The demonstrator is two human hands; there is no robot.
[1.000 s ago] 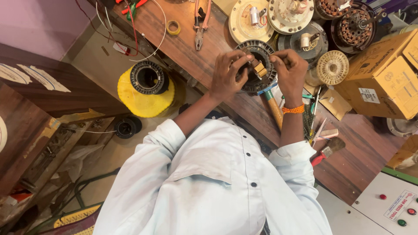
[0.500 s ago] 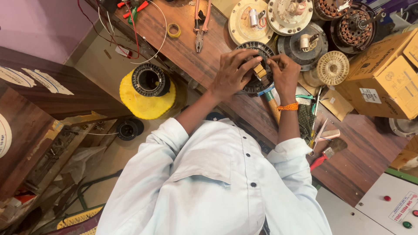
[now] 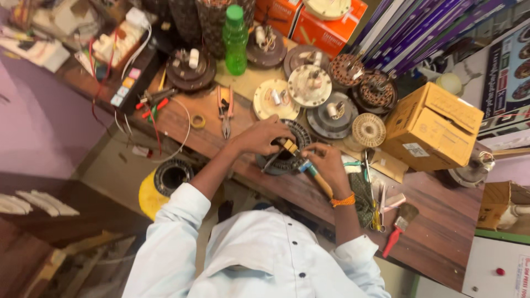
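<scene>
A dark ring-shaped motor stator [image 3: 295, 131] lies on the wooden bench [image 3: 441, 232] near its front edge. My left hand [image 3: 258, 138] rests on the ring's left side with its fingers curled over it, next to a small yellow-brown piece [image 3: 288, 145] at the ring's middle. My right hand [image 3: 326, 164], an orange band at its wrist, grips a tool with a wooden handle and blue collar [image 3: 316, 175]; the tool's tip points into the ring. My fingers hide part of the ring.
Several round motor parts [image 3: 309, 85] crowd the bench behind the ring, with a green bottle [image 3: 235, 41], pliers [image 3: 225, 116] and a tape roll [image 3: 197, 121]. A cardboard box [image 3: 430, 129] stands right, a red-handled brush [image 3: 395, 237] near the front. A yellow drum [image 3: 148, 193] holds another ring.
The view has tilted up, so more of the bench's back shows. Both hands stay on the ring, and the right hand has shifted slightly with the tool.
</scene>
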